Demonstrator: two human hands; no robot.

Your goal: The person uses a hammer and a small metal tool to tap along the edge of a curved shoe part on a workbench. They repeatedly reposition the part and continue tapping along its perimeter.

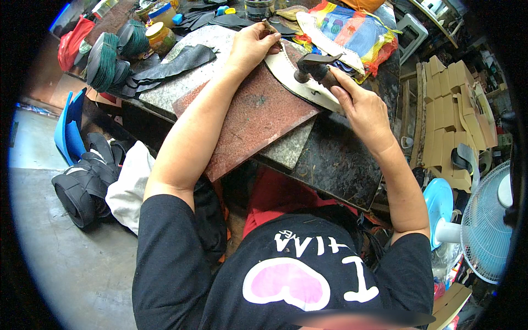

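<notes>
My left hand (254, 49) is closed on the upper end of a curved white strip (286, 74) with a dark edge, probably a leather or fabric piece. My right hand (360, 104) grips a hammer (312, 70) by its handle. Its dark, rounded head is over the middle of the strip; whether it touches cannot be told. Beneath the strip lies a worn reddish-brown board (256, 115), which sits on a pale speckled stone slab (289, 146) and juts past the table's near edge.
Black leather-like pieces (176, 63), rolls of dark green-edged material (103, 61) and a yellow-lidded jar (159, 36) stand left. Another curved white piece (330, 41) lies by a colourful mesh bag (357, 33). A fan (487, 220) and cardboard boxes (448, 115) are on the right.
</notes>
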